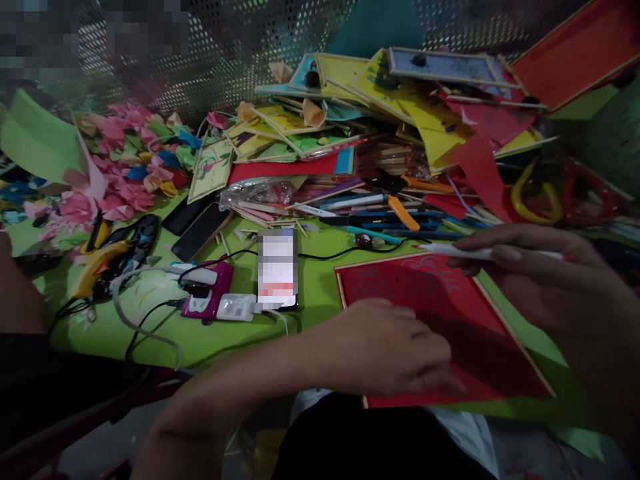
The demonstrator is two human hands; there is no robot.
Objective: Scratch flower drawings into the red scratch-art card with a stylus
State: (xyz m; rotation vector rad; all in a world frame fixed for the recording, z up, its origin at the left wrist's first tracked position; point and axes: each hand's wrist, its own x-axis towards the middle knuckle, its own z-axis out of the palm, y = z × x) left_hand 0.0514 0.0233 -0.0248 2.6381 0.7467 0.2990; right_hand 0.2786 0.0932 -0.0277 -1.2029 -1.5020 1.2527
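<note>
A white pen [470,252] with a reddish tip is pinched in the fingers of my right hand [545,280], above the upper right of a red card [480,333]. Thin pale wooden sticks edge the card on its left and right sides. Faint handwriting-like lines run across its upper part. My left hand [390,350] lies on the lower left of the card, fingers stretched loosely to the right and partly in shadow. The card's left lower part is hidden beneath this hand. The pen's tip points left and appears raised over the card's top edge.
A phone [277,267] with a lit screen lies beside a purple power strip [213,293] with cables. A yellow-handled glue gun [97,263] is further left. Paper flowers [125,160], stick-framed cards [400,100], pens and scissors [535,193] pile up behind on the green table [320,300].
</note>
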